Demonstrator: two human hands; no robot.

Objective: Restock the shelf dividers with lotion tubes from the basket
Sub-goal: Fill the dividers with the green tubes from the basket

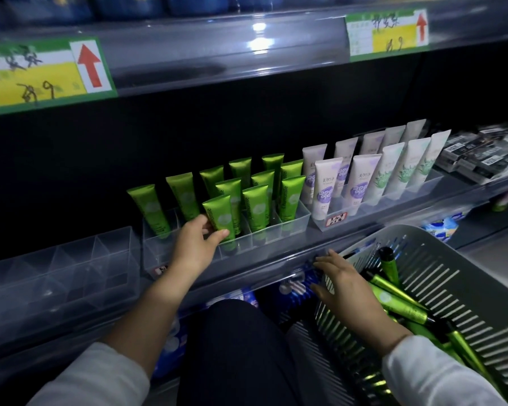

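left hand (198, 244) grips tube (220, 213) at divider's (298, 221) front.

Red-arrow price label (46, 73) overhead; dark boxes (478, 155) far right.

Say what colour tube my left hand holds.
The lotion tube is metallic green, best in head view.

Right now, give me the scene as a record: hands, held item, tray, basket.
left hand: pinches a green tube, upright, front row of the tray
right hand: fingers straight, at the near corner of the basket, holds nothing
divider tray: clear plastic, holds stocked tubes, green, upright in rows
basket: grey, slatted, lower right
basket contents: loose tubes, green, lying down
next tray to the right: white tubes, upright
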